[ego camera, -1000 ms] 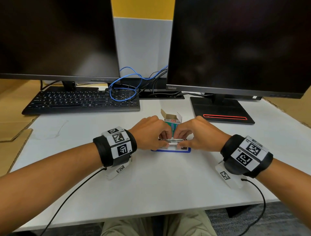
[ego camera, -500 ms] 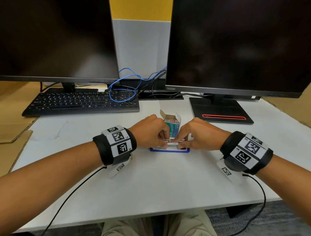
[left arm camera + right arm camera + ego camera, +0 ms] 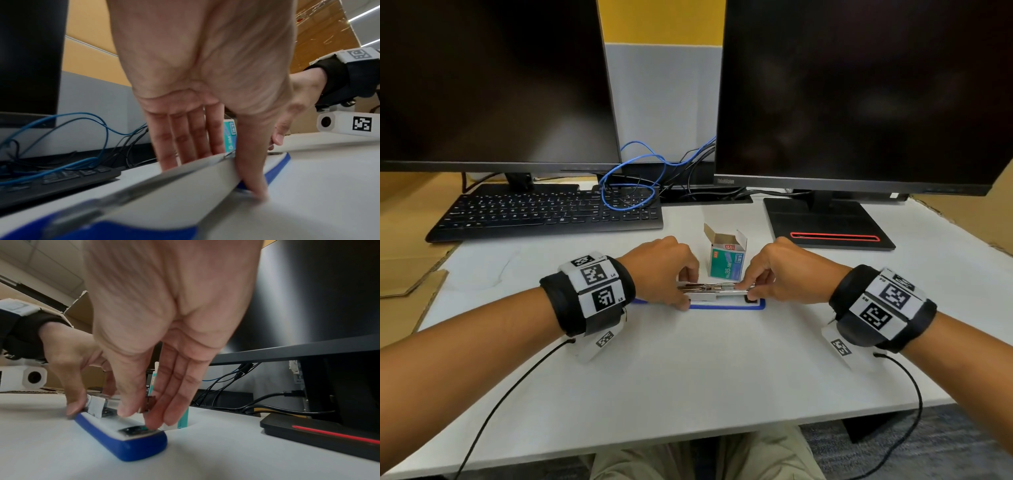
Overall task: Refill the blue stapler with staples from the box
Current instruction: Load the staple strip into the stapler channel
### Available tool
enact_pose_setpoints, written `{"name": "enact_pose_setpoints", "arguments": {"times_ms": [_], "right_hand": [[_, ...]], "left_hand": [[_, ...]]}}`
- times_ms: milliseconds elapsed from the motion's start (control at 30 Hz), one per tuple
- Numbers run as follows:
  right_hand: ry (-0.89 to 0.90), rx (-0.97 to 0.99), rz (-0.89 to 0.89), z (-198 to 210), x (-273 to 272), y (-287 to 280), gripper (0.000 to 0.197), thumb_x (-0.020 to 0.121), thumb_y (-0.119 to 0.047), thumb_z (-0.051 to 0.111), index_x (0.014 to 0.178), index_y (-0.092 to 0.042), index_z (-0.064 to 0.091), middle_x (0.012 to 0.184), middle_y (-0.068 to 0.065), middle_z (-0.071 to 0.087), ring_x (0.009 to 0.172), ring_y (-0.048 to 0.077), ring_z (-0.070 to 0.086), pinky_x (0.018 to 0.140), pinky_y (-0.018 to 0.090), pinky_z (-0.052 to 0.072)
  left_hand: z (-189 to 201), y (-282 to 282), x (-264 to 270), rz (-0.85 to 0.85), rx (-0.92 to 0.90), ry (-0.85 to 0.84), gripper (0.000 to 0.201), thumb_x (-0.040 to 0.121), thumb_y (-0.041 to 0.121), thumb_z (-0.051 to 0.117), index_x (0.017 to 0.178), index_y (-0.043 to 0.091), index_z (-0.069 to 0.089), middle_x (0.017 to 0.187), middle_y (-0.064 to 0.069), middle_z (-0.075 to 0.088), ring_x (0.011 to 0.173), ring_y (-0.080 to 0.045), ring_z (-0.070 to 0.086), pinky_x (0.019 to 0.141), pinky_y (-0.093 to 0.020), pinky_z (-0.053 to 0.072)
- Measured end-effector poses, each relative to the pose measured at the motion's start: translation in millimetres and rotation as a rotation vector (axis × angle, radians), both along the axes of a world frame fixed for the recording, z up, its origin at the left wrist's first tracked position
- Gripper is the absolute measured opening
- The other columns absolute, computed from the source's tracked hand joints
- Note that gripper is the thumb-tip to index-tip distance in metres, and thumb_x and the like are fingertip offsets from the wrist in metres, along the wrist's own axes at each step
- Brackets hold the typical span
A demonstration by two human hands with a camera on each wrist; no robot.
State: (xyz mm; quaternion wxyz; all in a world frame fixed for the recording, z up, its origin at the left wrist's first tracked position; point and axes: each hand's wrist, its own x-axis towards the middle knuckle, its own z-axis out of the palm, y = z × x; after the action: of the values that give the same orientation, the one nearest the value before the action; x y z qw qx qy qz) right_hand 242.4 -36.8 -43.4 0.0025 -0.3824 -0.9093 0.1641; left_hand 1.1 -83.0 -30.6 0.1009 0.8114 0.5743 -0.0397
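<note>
The blue stapler lies flat on the white desk, its white inner side and metal magazine facing up. My left hand grips its left end, thumb on the near side and fingers on the far side. My right hand pinches the right end of the magazine between thumb and fingers. In the right wrist view, the stapler's front end shows below those fingers. The small teal staple box stands open just behind the stapler, between the hands.
A black keyboard and loose blue cable lie at the back left. Two dark monitors stand behind; the right one's black base with a red stripe sits right of the box. Cardboard borders the desk's left edge.
My two hands have drawn apart along the stapler, the right one sliding to the magazine's right end. More of the magazine and the staple box now shows between them.
</note>
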Motion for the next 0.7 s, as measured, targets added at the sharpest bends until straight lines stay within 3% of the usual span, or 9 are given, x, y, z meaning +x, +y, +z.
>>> {"name": "enact_pose_setpoints", "arguments": {"times_ms": [133, 300, 433, 567, 700], "right_hand": [[0.024, -0.002, -0.003, -1.6, 0.6, 0.6, 0.029, 0.084, -0.031, 0.071, 0.113, -0.026, 0.073, 0.117, -0.006, 0.071, 0.09, 0.004, 0.059, 0.081, 0.031, 0.061], [0.019, 0.005, 0.003, -0.4, -4.9, 0.7, 0.029, 0.084, -0.028, 0.072, 0.113, -0.025, 0.074, 0.12, -0.004, 0.069, 0.094, 0.008, 0.061, 0.084, 0.031, 0.06], [-0.001, -0.001, 0.013, 3.2, -7.3, 0.5, 0.031, 0.084, -0.028, 0.072, 0.115, -0.025, 0.073, 0.124, -0.003, 0.068, 0.104, 0.015, 0.066, 0.085, 0.03, 0.06], [-0.005, 0.006, 0.018, 3.8, -7.4, -0.1, 0.031, 0.085, -0.027, 0.071, 0.116, -0.024, 0.072, 0.125, -0.003, 0.067, 0.105, 0.015, 0.065, 0.085, 0.029, 0.06], [0.004, 0.003, 0.02, 3.4, -6.8, -0.6, 0.031, 0.085, -0.026, 0.07, 0.117, -0.023, 0.072, 0.127, -0.002, 0.066, 0.11, 0.016, 0.065, 0.086, 0.028, 0.059]], "left_hand": [[1.1, -5.0, -16.7, 0.04, -0.055, 0.158, 0.034, 0.074, 0.05, 0.071, 0.1, 0.028, 0.068, 0.094, 0.004, 0.062, 0.09, -0.02, 0.058, 0.072, -0.033, 0.049], [11.4, -9.0, -25.8, 0.024, -0.061, 0.176, 0.032, 0.078, 0.054, 0.064, 0.101, 0.032, 0.066, 0.099, 0.004, 0.063, 0.096, -0.022, 0.058, 0.078, -0.037, 0.051], [25.2, -9.7, -26.2, 0.012, -0.005, 0.15, 0.041, 0.073, 0.06, 0.07, 0.106, 0.035, 0.07, 0.102, 0.009, 0.066, 0.099, -0.017, 0.056, 0.082, -0.037, 0.052], [35.4, -8.5, -20.7, -0.003, 0.044, 0.015, 0.037, 0.072, 0.05, 0.079, 0.101, 0.028, 0.075, 0.096, 0.006, 0.069, 0.077, -0.008, 0.055, 0.07, -0.03, 0.051], [38.7, -9.4, -13.0, 0.021, 0.083, -0.038, 0.041, 0.068, 0.046, 0.084, 0.099, 0.022, 0.074, 0.093, 0.003, 0.068, 0.066, -0.005, 0.047, 0.064, -0.027, 0.049]]}}
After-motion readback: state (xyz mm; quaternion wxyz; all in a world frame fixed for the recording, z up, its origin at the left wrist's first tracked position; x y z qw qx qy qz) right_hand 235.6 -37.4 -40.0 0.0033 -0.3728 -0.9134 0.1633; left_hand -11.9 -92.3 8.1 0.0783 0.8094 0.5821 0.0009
